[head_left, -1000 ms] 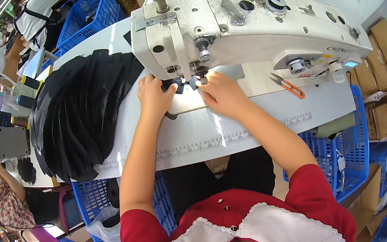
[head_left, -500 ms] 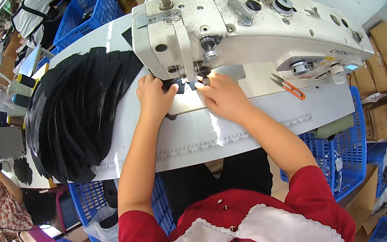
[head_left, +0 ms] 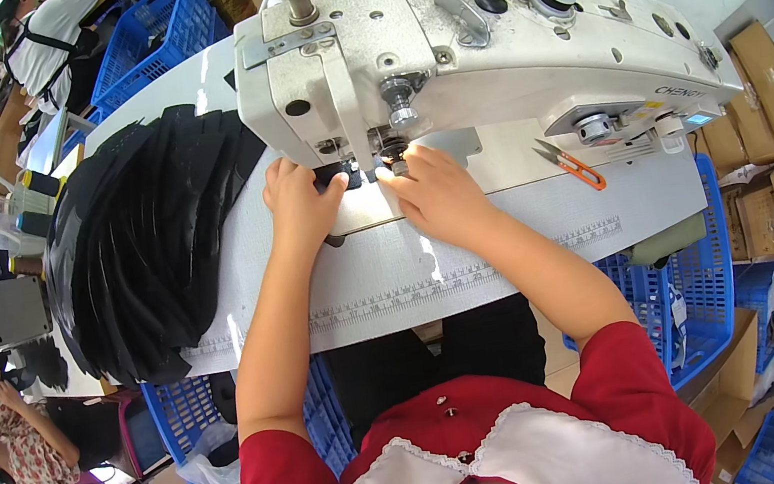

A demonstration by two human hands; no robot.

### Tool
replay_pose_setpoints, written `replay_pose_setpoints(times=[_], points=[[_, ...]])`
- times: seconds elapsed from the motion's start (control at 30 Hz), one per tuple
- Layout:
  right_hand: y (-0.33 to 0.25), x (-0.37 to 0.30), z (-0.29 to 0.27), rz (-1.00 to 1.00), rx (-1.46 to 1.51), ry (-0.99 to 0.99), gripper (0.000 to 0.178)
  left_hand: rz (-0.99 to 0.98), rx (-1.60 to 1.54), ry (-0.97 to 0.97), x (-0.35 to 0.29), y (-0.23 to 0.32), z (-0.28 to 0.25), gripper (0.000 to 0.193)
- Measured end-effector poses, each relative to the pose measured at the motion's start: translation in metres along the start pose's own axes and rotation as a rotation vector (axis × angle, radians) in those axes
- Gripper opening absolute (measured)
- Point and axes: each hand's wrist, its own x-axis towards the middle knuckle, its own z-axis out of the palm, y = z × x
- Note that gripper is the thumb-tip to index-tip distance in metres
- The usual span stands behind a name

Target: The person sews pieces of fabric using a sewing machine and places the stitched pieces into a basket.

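Note:
A white sewing machine [head_left: 468,47] stands on the pale table in front of me. Under its needle area lies a small black fabric piece [head_left: 353,176], mostly covered by the machine head and my fingers. My left hand [head_left: 302,203] is closed at the left edge of this piece, thumb toward the needle and other fingers partly hidden behind the machine head. On the other side, my right hand [head_left: 440,191] pinches close beside the presser foot, fingertips on the fabric. Left of my left hand, a large fanned stack of black fabric pieces [head_left: 154,238] covers the table.
Orange-handled thread snips [head_left: 572,164] lie right of my right hand. A printed ruler scale [head_left: 415,291] runs along the table [head_left: 369,318] near its front edge. Blue crates [head_left: 687,316] stand below. Cardboard boxes [head_left: 768,90] are stacked at right. A co-worker [head_left: 32,430] sits at far left.
The whole view has shifted slightly, with the machine appearing further left. My fingertips sit a little closer together at the needle, and less of the black piece shows between them.

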Motion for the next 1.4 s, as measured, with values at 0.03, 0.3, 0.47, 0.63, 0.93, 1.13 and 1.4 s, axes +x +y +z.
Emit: replay_pose_setpoints(times=[0.03, 0.3, 0.47, 0.63, 0.93, 1.13, 1.4], points=[[0.001, 0.000, 0.001, -0.013, 0.003, 0.014, 0.020, -0.005, -0.009, -0.012, 0.000, 0.001, -0.001, 0.026], [0.002, -0.001, 0.002, -0.025, -0.002, 0.032, 0.020, -0.004, 0.015, -0.042, 0.001, 0.002, -0.001, 0.028], [0.001, 0.001, 0.002, -0.027, 0.004, 0.038, 0.020, 0.003, -0.014, -0.040, 0.004, -0.001, 0.000, 0.027], [0.004, 0.003, 0.002, -0.005, 0.024, 0.001, 0.028, 0.028, -0.023, -0.005, 0.006, -0.003, 0.003, 0.026], [0.008, 0.003, 0.010, -0.002, 0.006, -0.002, 0.035, 0.035, 0.037, 0.090, 0.004, -0.002, 0.012, 0.024], [0.008, 0.005, 0.011, 0.023, -0.031, 0.003, 0.024, 0.071, 0.061, 0.160, 0.006, -0.002, 0.015, 0.023], [0.011, 0.005, 0.014, 0.034, -0.050, -0.050, 0.033, 0.073, 0.067, 0.169, 0.006, -0.003, 0.019, 0.022]])
